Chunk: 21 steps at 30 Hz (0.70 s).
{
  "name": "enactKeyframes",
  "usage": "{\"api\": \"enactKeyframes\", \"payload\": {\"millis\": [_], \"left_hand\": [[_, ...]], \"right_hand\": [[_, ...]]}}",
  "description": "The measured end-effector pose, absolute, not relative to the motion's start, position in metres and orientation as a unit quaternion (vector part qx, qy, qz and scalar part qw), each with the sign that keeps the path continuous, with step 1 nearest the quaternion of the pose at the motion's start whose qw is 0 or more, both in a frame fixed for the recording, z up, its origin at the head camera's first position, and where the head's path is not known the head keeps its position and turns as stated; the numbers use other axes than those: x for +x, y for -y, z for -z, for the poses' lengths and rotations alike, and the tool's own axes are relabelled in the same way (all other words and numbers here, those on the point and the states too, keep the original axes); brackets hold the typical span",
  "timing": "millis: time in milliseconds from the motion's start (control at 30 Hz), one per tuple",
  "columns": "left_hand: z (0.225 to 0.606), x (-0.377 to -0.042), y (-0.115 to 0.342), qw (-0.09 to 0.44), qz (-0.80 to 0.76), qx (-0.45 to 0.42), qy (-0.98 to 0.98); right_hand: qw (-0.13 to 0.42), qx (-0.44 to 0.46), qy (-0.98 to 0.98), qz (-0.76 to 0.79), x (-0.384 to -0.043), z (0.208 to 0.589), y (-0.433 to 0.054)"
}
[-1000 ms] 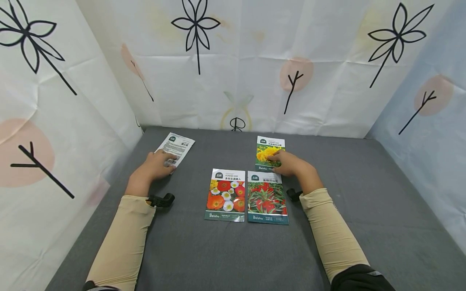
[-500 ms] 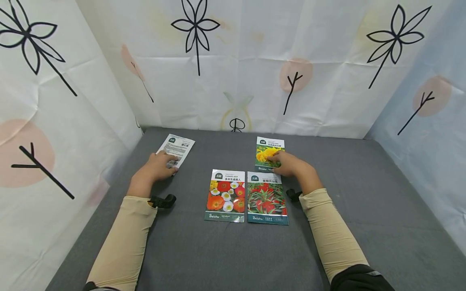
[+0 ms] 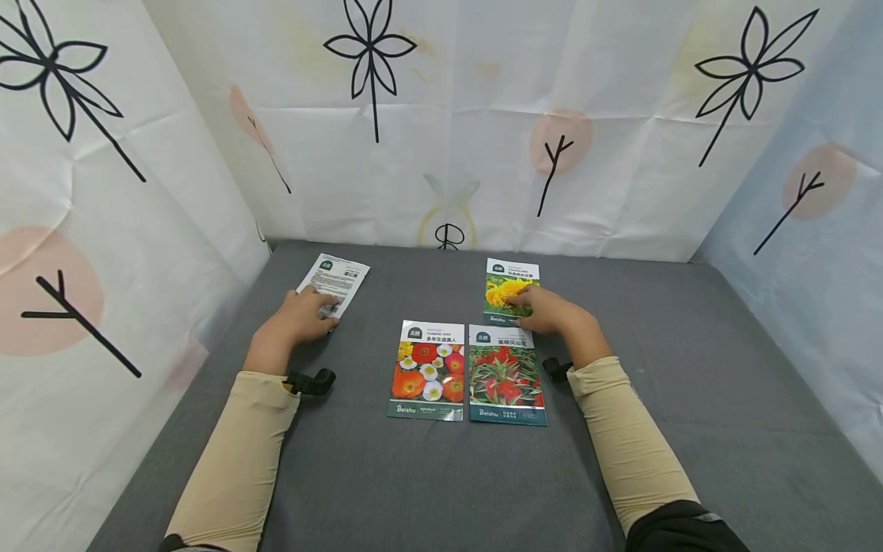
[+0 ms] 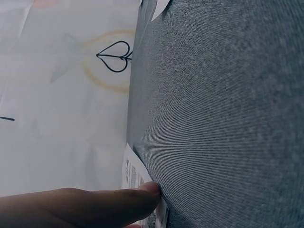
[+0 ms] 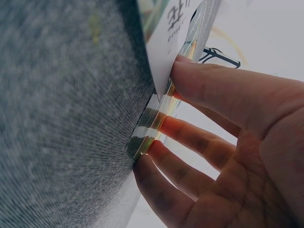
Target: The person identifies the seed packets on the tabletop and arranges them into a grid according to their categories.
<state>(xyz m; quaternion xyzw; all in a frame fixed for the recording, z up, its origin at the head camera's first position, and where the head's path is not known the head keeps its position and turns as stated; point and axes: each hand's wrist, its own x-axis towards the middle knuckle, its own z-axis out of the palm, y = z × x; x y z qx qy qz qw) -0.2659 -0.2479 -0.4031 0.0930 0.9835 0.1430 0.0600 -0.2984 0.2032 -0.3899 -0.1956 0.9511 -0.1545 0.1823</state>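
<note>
Resting on a white seed packet (image 3: 345,276), printed side up at the back left, is my left hand (image 3: 297,316). Its fingers lie over the lower part, and the thumb is right at the packet's edge; the left wrist view shows a digit (image 4: 137,199) along that edge. My right hand (image 3: 552,310) touches a yellow-flower seed packet (image 3: 503,287), its fingertips covering the right side. In the right wrist view, the thumb (image 5: 194,76) and spread fingers (image 5: 194,137) meet the packet's edge. A red-flower seed packet (image 3: 507,376) lies directly below it.
An orange-and-white-flower seed packet (image 3: 428,372) lies left of the red-flower one, side by side. Grey cloth covers the table (image 3: 414,483). A white printed curtain (image 3: 441,115) stands behind the table and along both sides.
My left hand has shifted slightly right and toward me over the white packet, its thumb now at the packet's edge. The right hand and the packets stay in place.
</note>
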Motion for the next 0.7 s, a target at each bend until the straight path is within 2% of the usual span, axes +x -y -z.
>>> {"api": "enactKeyframes", "payload": {"millis": [267,700], "left_hand": [[0.3987,-0.266,0.2452,0.078,-0.124,0.09,-0.985],[0.4038,-0.268,0.2442,0.072,-0.12,0.092,-0.986]], "right_hand": [[0.178,-0.21,-0.95,0.148,-0.2983,0.39,-0.2018],[0.178,-0.215,-0.949,0.148,-0.2977,0.388,-0.2025]]}}
